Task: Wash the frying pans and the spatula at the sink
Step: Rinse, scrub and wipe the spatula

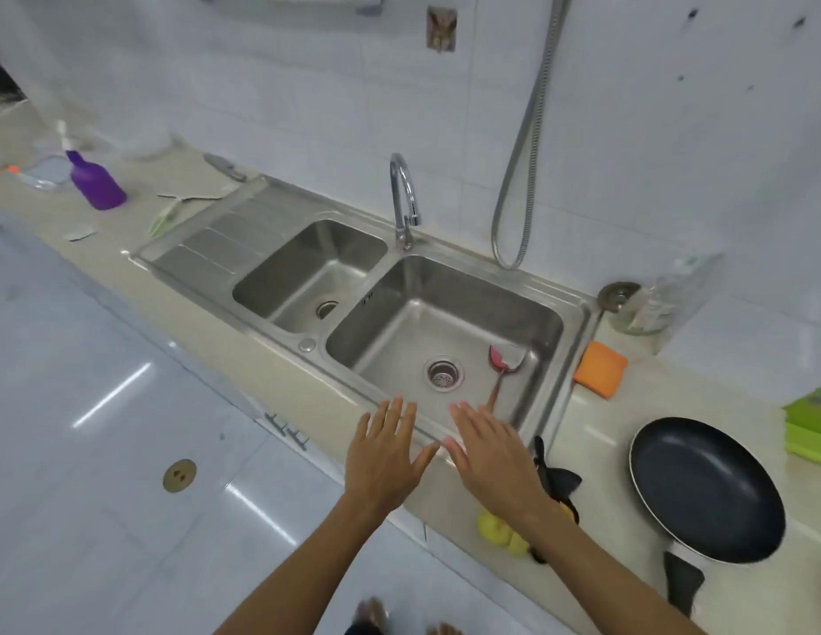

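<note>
A pink spatula (502, 364) lies in the right basin of the steel double sink (578, 313), its handle pointing toward me. A dark non-stick frying pan (706, 488) rests on the counter to the right of the sink, handle toward the front edge. My left hand (383, 456) and my right hand (486, 446) hover flat and open over the sink's front rim, fingers spread, holding nothing. The right hand is just in front of the spatula handle's end. A black and yellow object (555, 492) lies partly hidden under my right forearm.
A curved tap (404, 199) stands behind the basins, a metal shower hose (523, 176) hangs at the wall. An orange sponge (600, 368) and a clear bottle (660, 300) sit right of the sink, green trays (812, 428) further right. A purple spray bottle (95, 176) stands far left.
</note>
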